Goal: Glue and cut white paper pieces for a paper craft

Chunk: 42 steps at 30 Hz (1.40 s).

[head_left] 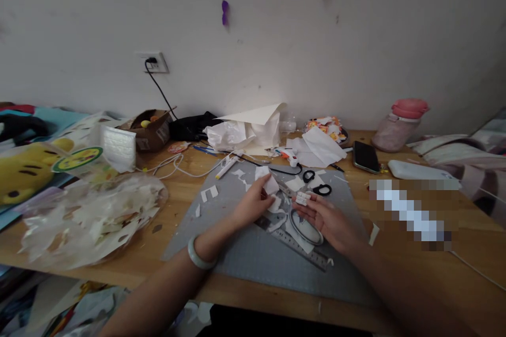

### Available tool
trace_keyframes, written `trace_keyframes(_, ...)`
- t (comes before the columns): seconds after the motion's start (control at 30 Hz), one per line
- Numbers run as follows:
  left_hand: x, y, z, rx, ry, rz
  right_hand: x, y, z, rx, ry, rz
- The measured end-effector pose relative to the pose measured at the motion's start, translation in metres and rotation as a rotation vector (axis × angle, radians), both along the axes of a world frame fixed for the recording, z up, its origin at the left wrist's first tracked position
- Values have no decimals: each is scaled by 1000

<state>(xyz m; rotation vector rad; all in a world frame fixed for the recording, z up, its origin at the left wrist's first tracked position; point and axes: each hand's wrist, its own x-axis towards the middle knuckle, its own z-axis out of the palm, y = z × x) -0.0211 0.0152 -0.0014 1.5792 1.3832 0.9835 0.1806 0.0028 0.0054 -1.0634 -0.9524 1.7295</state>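
Observation:
Over the grey cutting mat point(237, 263), my left hand point(253, 202) pinches a piece of white paper point(265, 175) between thumb and fingers. My right hand point(326, 221) is closed on a small white block-like piece point(303, 198) with lines across it; its material is unclear. Beyond the hands lie scissors point(322, 189) with black handles, their blades partly covered. A steel ruler point(306, 253) runs slantwise below the hands. Between it and my right hand is a white, oval-rimmed object point(308, 229), partly hidden. Paper scraps point(209, 193) are scattered on the mat.
A glue gun point(288, 155) and white sheets point(320, 146) lie behind the mat. To the right are a phone point(366, 157), a white oblong case point(419, 170) and a pink-lidded bottle point(399, 125). A plastic bag of scraps point(98, 221) and a cardboard box point(148, 131) stand left.

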Motion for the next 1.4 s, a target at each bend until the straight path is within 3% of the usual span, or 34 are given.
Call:
trace_keyframes(0.1,-1,2,4,-78,-124,79,0,-1,1,43,-87,15)
trace_keyframes(0.23,3,0,8,-157,-274,82,-2,-5,4,167,-204,33)
trace_keyframes(0.43,13,-11,5,-86,-316,-53,-6,-12,8,265,-226,197)
trace_keyframes(0.53,13,-10,2,-54,-324,-47,-5,-13,9,261,-227,263)
trace_keyframes(0.7,4,1,0,-45,-311,83,0,-18,12,287,-267,566)
trace_keyframes(0.8,0,5,0,-40,-269,100,3,-19,14,385,-321,713)
trace_keyframes(0.9,0,3,-2,3,-205,77,3,-18,14,468,-357,602)
trace_keyframes(1.03,4,0,-5,9,-231,-1,0,-12,9,216,-299,286)
trace_keyframes(1.2,9,-5,-2,-78,-589,-130,1,-3,9,127,-163,-84)
trace_keyframes(1.3,11,-9,4,-167,-793,-146,5,1,15,112,-105,-162)
trace_keyframes(1.4,9,-12,12,-240,-910,-114,9,1,22,98,-87,-95)
